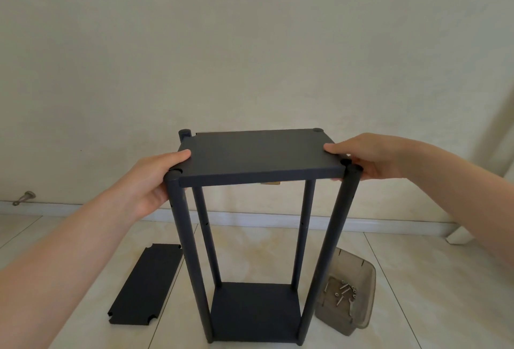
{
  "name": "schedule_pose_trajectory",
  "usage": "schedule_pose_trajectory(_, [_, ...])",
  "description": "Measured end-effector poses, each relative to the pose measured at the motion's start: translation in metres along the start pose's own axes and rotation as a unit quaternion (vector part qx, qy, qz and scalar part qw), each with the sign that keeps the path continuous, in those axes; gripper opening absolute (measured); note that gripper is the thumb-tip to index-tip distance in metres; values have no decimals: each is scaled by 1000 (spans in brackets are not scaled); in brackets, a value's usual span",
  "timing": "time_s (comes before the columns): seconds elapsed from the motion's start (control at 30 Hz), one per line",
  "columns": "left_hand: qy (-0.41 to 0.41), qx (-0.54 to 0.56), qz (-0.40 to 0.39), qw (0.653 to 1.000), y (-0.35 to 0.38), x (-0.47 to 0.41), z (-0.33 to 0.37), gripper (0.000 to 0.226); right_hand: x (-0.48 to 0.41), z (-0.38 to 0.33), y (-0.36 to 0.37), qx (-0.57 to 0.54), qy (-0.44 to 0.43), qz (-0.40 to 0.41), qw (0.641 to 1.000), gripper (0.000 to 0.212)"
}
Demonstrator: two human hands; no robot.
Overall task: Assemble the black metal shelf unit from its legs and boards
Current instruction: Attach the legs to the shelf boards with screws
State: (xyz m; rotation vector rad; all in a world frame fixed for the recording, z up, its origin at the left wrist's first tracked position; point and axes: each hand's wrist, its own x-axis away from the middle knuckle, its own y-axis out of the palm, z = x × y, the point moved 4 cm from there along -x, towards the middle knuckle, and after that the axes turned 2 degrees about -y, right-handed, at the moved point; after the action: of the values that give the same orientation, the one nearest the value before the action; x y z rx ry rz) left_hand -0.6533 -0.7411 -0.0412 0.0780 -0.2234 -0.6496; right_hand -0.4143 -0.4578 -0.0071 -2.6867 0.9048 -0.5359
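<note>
Left hand (151,181) and right hand (372,158) gripped top board (258,155) ends, thumbs above; uneven pressing risked board jamming on splayed legs (328,251).

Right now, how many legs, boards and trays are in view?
Legs: 4
Boards: 3
Tray: 1
Total: 8

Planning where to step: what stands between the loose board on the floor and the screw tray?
Head view: the half-built shelf unit stands between loose board and screw tray.
</note>
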Motion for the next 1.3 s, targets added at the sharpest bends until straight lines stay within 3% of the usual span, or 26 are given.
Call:
schedule_pose_trajectory(0.43, [-36,14,-9,999,0,-4,-17,16,-8,31,-6,-76,-25,45,996,34])
schedule_pose_trajectory(0.7, [-37,78,17,996,4,-8,-34,5,-16,62,8,-193,26,33,980,10])
schedule_pose_trajectory(0.97, [-57,81,33,994,5,-13,-52,10,-27,91,20,-245,38,56,967,23])
schedule_pose_trajectory(1.3, [-103,80,44,991,5,-14,-74,23,-30,119,39,-271,56,58,959,20])
